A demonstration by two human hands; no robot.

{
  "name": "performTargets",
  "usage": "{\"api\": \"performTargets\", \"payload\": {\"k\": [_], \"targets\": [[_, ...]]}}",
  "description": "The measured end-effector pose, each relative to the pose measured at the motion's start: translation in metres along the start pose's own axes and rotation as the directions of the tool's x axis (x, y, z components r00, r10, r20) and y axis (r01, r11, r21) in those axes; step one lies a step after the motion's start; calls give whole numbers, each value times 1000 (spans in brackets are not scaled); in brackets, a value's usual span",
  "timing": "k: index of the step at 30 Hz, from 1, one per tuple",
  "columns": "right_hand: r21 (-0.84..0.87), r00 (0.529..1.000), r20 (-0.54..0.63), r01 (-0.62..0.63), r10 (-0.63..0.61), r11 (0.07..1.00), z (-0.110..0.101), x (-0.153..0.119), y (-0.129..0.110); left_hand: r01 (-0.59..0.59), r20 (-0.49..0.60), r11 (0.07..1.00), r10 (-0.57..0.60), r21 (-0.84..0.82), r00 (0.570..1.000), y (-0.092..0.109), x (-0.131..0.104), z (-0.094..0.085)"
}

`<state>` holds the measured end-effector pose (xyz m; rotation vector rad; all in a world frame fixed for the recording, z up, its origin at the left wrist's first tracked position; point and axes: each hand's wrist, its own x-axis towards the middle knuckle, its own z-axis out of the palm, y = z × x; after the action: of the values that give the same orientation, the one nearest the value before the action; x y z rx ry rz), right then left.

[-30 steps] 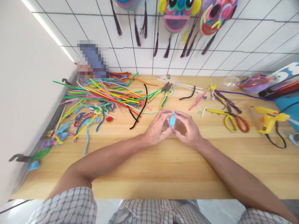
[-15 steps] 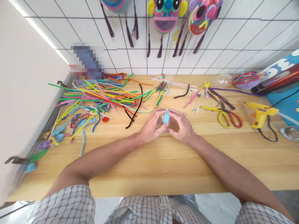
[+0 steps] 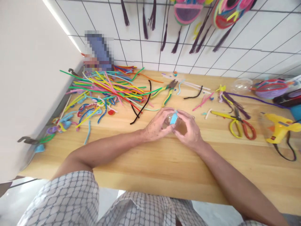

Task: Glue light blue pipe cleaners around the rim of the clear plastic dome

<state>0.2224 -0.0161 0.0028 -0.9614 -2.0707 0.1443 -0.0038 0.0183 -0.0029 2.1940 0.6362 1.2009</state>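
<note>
Near the middle of the wooden table (image 3: 150, 160), my left hand (image 3: 158, 126) curves round the left side of a clear plastic ball (image 3: 168, 118). A light blue strip (image 3: 174, 118) lies across the ball, between the fingertips of both hands. My right hand (image 3: 190, 129) holds the right side, its thumb and fingertips at the strip. Just behind the hands lie pliers with green and yellow handles (image 3: 167, 98), their jaws apart. Two crossed black pipe cleaners (image 3: 141, 110) rest to the left of my left hand.
Many coloured pipe cleaners (image 3: 110, 88) are heaped at the left. Scissors (image 3: 237, 121) and a yellow glue gun (image 3: 279, 125) lie at the right. Another clear ball (image 3: 242, 84) sits at the back right. Colourful masks (image 3: 188, 12) with tassels hang on the tiled wall.
The view has turned, so the table's contents and the masks appear shifted right. Both hands keep nearly the same grip on the ball and strip.
</note>
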Motion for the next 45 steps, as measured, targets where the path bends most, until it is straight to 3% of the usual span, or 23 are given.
{"api": "performTargets", "payload": {"k": [35,45], "targets": [[-33,1000,-15,11,-12,999,-2,-4,8,65,34,997,-64,-49,997,-4,2,8],[-40,998,35,-53,54,998,-8,-6,12,126,67,991,-124,-34,990,-9,5,15]]}}
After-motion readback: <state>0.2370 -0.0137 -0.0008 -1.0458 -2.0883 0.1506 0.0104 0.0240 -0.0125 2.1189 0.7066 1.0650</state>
